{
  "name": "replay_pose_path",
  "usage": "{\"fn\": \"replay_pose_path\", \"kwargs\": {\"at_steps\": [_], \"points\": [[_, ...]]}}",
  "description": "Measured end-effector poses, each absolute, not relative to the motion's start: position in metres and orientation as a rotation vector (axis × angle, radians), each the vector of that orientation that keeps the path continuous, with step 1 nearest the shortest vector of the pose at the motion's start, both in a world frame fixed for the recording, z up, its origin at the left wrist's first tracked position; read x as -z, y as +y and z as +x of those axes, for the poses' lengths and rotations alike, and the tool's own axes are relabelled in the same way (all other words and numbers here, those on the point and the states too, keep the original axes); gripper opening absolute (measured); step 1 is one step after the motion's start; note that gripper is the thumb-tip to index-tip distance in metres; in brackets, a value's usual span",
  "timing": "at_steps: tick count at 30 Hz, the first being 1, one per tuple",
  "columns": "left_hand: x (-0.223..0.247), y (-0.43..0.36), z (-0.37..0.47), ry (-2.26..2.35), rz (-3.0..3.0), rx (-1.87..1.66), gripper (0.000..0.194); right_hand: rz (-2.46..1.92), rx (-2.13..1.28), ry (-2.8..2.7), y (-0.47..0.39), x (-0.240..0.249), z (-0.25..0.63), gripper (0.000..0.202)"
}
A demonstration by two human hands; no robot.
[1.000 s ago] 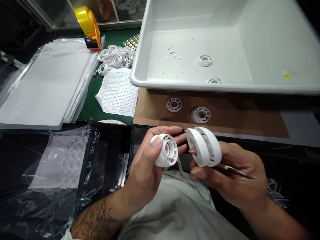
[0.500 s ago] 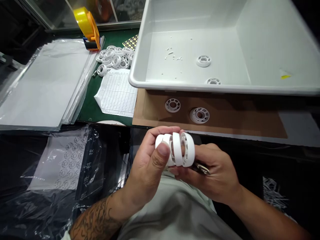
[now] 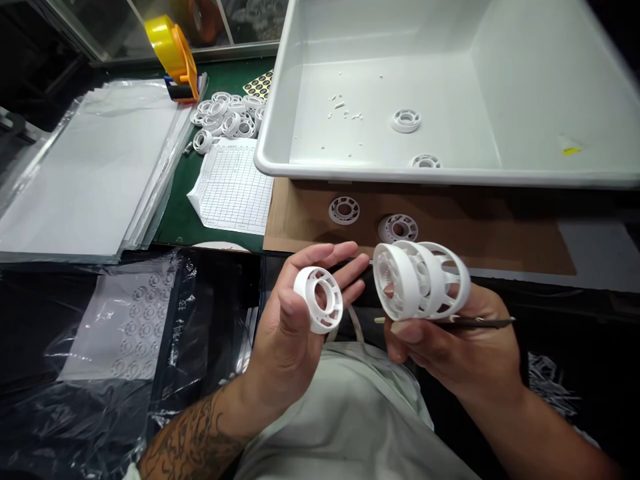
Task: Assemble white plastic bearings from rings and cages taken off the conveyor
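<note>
Cradling one ring (image 3: 306, 290), the left grip (image 3: 295, 333) is half-spread; the right grip (image 3: 463, 357), curled, clasps three rings (image 3: 438, 280).

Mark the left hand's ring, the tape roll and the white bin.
Ring (image 3: 305, 290) in left hand (image 3: 287, 343): head view, outer wall.
Tape roll (image 3: 164, 47): head view, yellow outer surface.
White bin (image 3: 350, 173): head view, near rim.
</note>
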State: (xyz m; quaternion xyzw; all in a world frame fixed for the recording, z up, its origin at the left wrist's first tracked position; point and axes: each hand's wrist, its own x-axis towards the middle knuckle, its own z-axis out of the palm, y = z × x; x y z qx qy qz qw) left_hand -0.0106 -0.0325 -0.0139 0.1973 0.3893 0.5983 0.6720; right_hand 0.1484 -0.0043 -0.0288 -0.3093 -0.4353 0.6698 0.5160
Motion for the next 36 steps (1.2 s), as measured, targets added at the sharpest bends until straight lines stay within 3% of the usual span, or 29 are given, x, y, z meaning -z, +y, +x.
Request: {"fn": "replay_pose_path", "kwargs": {"at_steps": [13,20,23,27,31,36], "points": [[0.015,-0.033,-0.008,0.866,0.529,-1.371,0.053,-0.760,-1.486,-1.274,-0.004,0.030,0.160,0.010],[0.021,-0.036,-0.011,0.875,0.474,-1.419,0.054,-1.355,-0.706,-1.785,0.036,0.021,0.215,0.017],[0.022,-0.035,-0.016,0.891,0.467,-1.432,0.056,-1.526,-0.611,-2.034,0.057,0.025,0.236,0.037],[0.031,-0.031,-0.019,0.946,0.443,-1.467,0.057,-1.975,-0.509,-2.199,0.074,0.028,0.230,0.031],[0.041,-0.025,-0.021,0.994,0.398,-1.447,0.059,-2.106,-0.490,-2.359,0.088,0.031,0.205,0.016],[0.047,-0.026,-0.029,0.980,0.408,-1.386,0.067,-2.186,-0.442,-2.478,0.089,0.029,0.200,0.027]]}}
